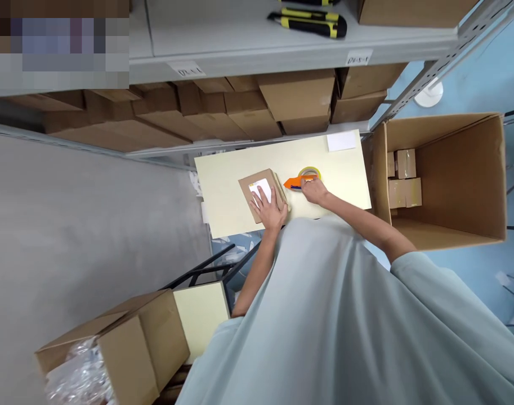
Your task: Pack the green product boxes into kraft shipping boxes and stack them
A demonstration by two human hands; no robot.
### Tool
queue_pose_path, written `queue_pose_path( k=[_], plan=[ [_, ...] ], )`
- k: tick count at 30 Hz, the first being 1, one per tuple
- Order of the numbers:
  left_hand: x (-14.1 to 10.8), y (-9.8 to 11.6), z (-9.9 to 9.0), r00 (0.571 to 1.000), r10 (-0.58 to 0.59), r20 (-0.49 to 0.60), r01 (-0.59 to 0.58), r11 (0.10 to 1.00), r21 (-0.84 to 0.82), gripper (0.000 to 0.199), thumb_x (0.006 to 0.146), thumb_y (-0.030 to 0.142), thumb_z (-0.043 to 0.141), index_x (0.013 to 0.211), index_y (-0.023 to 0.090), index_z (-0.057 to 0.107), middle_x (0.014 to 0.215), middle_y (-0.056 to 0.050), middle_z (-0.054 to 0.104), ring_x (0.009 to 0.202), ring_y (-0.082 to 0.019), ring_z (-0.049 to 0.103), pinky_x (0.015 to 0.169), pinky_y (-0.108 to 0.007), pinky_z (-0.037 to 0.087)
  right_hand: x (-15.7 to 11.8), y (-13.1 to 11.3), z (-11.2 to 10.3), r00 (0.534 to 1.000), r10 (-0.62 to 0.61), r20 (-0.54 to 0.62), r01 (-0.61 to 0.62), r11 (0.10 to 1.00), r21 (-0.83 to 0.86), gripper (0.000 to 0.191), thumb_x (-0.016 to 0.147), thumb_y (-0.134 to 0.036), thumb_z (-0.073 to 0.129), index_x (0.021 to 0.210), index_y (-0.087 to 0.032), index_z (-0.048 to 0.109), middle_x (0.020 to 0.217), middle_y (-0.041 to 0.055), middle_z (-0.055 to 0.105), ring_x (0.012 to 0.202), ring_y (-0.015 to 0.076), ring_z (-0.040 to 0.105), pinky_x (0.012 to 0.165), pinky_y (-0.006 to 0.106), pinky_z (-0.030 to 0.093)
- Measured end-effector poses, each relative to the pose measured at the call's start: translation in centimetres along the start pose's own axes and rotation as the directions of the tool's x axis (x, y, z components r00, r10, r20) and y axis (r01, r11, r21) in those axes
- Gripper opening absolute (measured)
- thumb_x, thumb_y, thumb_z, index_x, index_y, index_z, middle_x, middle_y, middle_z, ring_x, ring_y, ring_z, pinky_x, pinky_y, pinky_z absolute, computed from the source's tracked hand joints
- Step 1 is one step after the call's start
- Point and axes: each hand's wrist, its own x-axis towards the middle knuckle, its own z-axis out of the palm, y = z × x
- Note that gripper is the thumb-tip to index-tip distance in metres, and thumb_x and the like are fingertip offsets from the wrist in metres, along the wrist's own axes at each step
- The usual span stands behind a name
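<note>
My left hand (270,210) lies with its fingers spread on top of a small cardboard box (247,190), over a white label (263,185) stuck there. The box rests on a pale yellow tabletop (227,169), turned at an angle. To its right, my right hand (314,190) is wrapped round the handle of an orange tape dispenser (296,183), which carries a roll of yellowish tape (310,170). The dispenser's pointed front faces the box, a small gap from its right side. My palm hides part of the handle.
A white slip (342,141) lies at the table's back right. Behind stands a metal shelf (240,42) with cardboard boxes (299,93) and utility knives (309,23). A large open carton (451,174) at right holds several small boxes. An open carton (164,332) with clear plastic stands lower left.
</note>
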Motion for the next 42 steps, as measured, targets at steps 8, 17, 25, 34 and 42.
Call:
queue_pose_path(
  k=[8, 17, 25, 34, 42],
  plan=[
    [-1.0, 0.6, 1.2, 0.995, -0.040, -0.089, 0.046, 0.997, 0.067, 0.082, 0.102, 0.041, 0.064, 0.178, 0.019, 0.042, 0.191, -0.018, 0.011, 0.178, -0.044, 0.001, 0.142, -0.070, 0.003, 0.2, -3.9, 0.2, 0.999, 0.044, -0.011, -0.044, 0.999, -0.014, 0.046, 0.101, -0.002, 0.045, 0.142, 0.008, 0.061, 0.127, 0.0366, 0.076, 0.117, 0.0349, 0.080, 0.105, 0.046, 0.055],
    [-0.6, 0.3, 1.6, 0.991, -0.070, -0.117, 0.083, 0.990, 0.117, 0.081, 0.104, 0.044, 0.061, 0.179, 0.021, 0.041, 0.191, -0.018, 0.013, 0.178, -0.045, 0.004, 0.142, -0.069, 0.006, 0.1, -3.8, 0.3, 0.992, 0.098, -0.084, -0.096, 0.995, 0.036, 0.049, 0.102, -0.003, 0.043, 0.148, 0.010, 0.055, 0.117, 0.0358, 0.079, 0.115, 0.0326, 0.081, 0.102, 0.041, 0.056],
    [-0.3, 0.6, 1.6, 0.987, -0.087, -0.132, 0.102, 0.989, 0.112, 0.080, 0.104, 0.045, 0.059, 0.179, 0.020, 0.042, 0.191, -0.018, 0.013, 0.178, -0.045, 0.003, 0.142, -0.068, 0.003, -0.2, -1.2, 0.8, 0.990, 0.119, -0.070, -0.112, 0.989, 0.099, 0.042, 0.109, -0.024, 0.053, 0.141, 0.001, 0.065, 0.119, 0.0336, 0.079, 0.113, 0.0384, 0.079, 0.099, 0.044, 0.057],
    [0.0, 0.6, 2.2, 0.986, -0.086, -0.142, 0.095, 0.994, 0.061, 0.081, 0.103, 0.042, 0.061, 0.179, 0.019, 0.041, 0.191, -0.017, 0.011, 0.178, -0.046, 0.001, 0.140, -0.073, 0.002, -2.2, 0.2, -0.6, 0.990, 0.132, -0.044, -0.128, 0.987, 0.096, 0.044, 0.116, -0.036, 0.051, 0.144, -0.005, 0.065, 0.117, 0.0269, 0.080, 0.108, 0.0342, 0.077, 0.092, 0.040, 0.055],
    [-0.2, 0.2, 2.1, 0.987, -0.052, -0.150, 0.048, 0.999, -0.025, 0.080, 0.101, 0.038, 0.064, 0.176, 0.019, 0.046, 0.191, -0.018, 0.013, 0.178, -0.046, 0.000, 0.140, -0.073, 0.000, 0.1, 3.0, -6.3, 0.962, 0.237, -0.133, -0.229, 0.970, 0.077, 0.055, 0.119, -0.041, 0.045, 0.148, 0.005, 0.058, 0.120, 0.0339, 0.078, 0.113, 0.0388, 0.080, 0.095, 0.042, 0.057]
  ],
)
